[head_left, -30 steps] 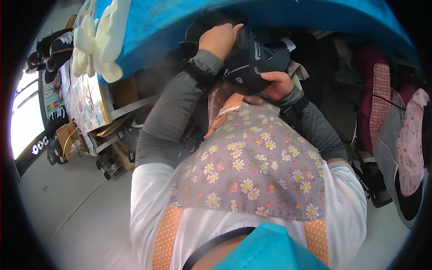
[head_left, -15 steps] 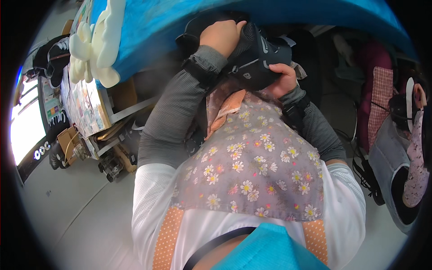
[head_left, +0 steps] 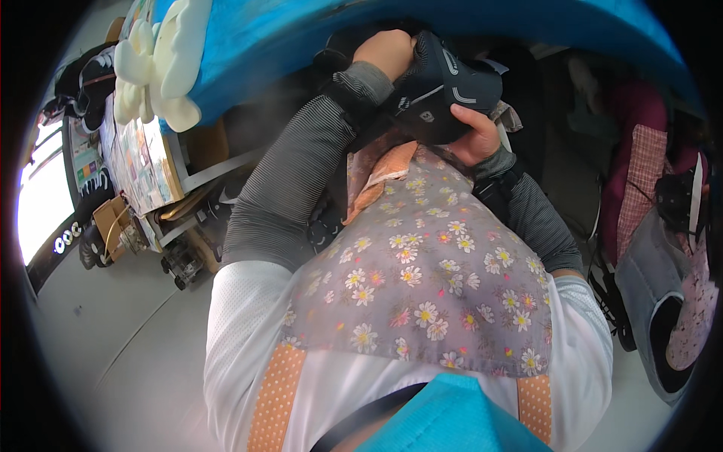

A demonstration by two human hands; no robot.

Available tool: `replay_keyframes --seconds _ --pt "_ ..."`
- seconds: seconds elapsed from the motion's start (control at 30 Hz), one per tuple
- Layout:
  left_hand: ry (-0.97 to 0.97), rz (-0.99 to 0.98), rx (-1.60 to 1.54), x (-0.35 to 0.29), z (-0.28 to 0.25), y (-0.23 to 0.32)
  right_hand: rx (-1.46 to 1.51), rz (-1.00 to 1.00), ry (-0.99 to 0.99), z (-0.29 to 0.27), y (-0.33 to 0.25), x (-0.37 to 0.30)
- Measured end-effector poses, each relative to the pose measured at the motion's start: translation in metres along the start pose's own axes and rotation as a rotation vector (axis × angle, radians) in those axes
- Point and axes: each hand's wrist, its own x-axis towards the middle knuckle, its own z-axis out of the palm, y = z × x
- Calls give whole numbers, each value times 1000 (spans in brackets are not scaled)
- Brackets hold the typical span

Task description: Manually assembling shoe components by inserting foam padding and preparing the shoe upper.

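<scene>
Left hand [head_left: 385, 54] and dark fabric piece [head_left: 446, 92] have moved a little to the right in the view since the earlier frame; the right hand [head_left: 477, 137] has shifted only slightly. Nearest the camera is turquoise fabric [head_left: 437, 418] at the lower edge; just beyond it spreads a grey flowered apron [head_left: 418, 301], with orange dotted straps [head_left: 277, 395] over a white top; grey striped sleeves [head_left: 290, 173] cover much of the forearms.

Past the apron's orange fold [head_left: 393, 162], the dark piece is held between the hands, its pale marks facing up; the right hand is partly closed on its right side, thumb on the face, fingers hidden beneath; the left hand is curled closed on its upper left edge, fingertips out of sight.

Off to the right lie a checked maroon thing [head_left: 642, 169] and a grey piece with a dark opening [head_left: 640, 264]; beyond the hands runs a blue cover [head_left: 263, 56]; cream-white shapes [head_left: 181, 53] rest at its left end; farther left are black shoes [head_left: 96, 83].
</scene>
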Motion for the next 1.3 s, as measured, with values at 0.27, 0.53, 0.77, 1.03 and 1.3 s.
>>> replay_keyframes --seconds 0.27,0.53,0.77,1.03,1.3 --pt "149 -98 68 -22 -27 22 96 87 78 0 -3 -5" --pt "9 -132 93 -15 -26 25 230 195 29 -23 -9 5" --pt "-66 -27 69 -6 -4 10 98 145 -7 -26 -9 1" --pt "45 -64 33 -13 -6 12 24 67 7 -21 -5 2" --pt "199 -125 202 -26 -37 41 373 159 -16 -31 5 8"
